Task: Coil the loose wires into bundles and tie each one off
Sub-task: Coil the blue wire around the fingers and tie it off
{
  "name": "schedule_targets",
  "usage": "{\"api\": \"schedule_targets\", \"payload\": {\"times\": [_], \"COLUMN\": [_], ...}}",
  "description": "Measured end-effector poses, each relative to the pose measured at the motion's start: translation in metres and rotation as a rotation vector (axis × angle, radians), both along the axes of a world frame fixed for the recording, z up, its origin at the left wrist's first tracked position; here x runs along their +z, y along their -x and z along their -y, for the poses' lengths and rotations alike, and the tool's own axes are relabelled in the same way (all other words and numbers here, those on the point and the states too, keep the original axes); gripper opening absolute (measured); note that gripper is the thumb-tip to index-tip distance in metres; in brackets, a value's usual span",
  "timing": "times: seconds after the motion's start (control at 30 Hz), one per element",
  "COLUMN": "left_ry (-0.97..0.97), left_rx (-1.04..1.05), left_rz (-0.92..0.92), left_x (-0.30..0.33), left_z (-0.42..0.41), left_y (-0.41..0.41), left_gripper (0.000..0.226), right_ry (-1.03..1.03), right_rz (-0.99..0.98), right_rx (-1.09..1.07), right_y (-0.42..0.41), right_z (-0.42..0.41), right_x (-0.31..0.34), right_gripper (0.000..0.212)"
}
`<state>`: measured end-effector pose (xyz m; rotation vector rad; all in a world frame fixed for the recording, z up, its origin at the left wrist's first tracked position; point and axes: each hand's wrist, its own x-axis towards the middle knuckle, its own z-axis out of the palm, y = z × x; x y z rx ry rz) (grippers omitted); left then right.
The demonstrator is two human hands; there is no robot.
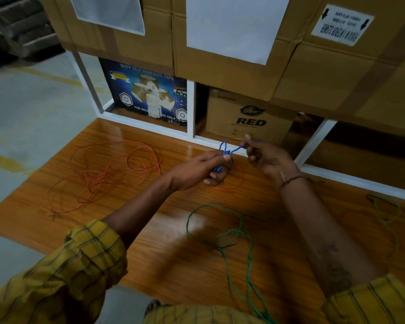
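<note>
The left hand hides most of the blue wire. The green wire runs off the bottom edge. The top boxes are cut off above.

One head camera looks forward and down, close over the surface, facing the boxes.

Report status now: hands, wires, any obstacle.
Left hand grips small blue wire bundle. Right hand pinches its free end. Loose red wire, green wire uncoiled. No obstacle.
</note>
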<state>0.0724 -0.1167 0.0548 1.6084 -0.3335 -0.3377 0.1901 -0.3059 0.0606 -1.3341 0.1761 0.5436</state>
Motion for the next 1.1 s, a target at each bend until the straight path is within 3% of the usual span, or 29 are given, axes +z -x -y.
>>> {"api": "schedule_targets", "payload": {"times": [0.07,0.17,0.4,0.5,0.6,0.7,0.8,0.87,0.93,1.0,1.1], "left_ry": [0.057,0.157,0.666,0.848,0.973,1.040,1.061,1.017,0.873,0.621,0.143], "left_rx": [-0.008,-0.022,0.002,0.012,0.032,0.083,0.191,0.290,0.375,0.433,0.470], "left_rz": [-0.019,-0.056,-0.308,-0.342,-0.330,-0.305,-0.264,-0.217,-0.154,-0.092,0.065], "left_x": [0.002,0.006,0.006,0.009,0.013,0.015,0.017,0.020,0.020,0.018,0.012], "left_z": [-0.001,-0.002,-0.005,-0.006,-0.012,-0.021,-0.026,-0.025,-0.019,-0.010,-0.002], "left_y": [0.001,0.003,-0.002,-0.005,-0.009,-0.015,-0.020,-0.025,-0.030,-0.031,-0.026], "left_gripper": [0.028,0.029,0.034,0.032,0.034,0.034,0.033,0.034,0.037,0.047,0.049], "right_ry": [-0.175,-0.399,-0.753,-0.813,-0.827,-0.426,0.057,0.279,0.469,0.645,0.818], "right_rz": [-0.139,-0.253,-0.203,-0.224,-0.246,-0.036,0.342,0.492,0.625,0.895,1.210], "right_rx": [-0.071,-0.251,-0.393,-0.411,-0.457,-0.335,-0.102,0.094,0.321,0.532,0.630], "right_y": [-0.003,-0.008,-0.005,0.004,0.012,0.022,0.035,0.043,0.052,0.065,0.085], "right_z": [0.001,0.007,0.008,0.009,0.017,0.023,0.020,0.019,0.016,0.007,0.000], "right_x": [-0.004,-0.011,-0.030,-0.037,-0.052,-0.061,-0.068,-0.073,-0.074,-0.067,-0.037], "right_gripper": [0.006,0.022,0.047,0.024,0.018,0.018,0.016,0.013,0.021,0.025,0.031]}}
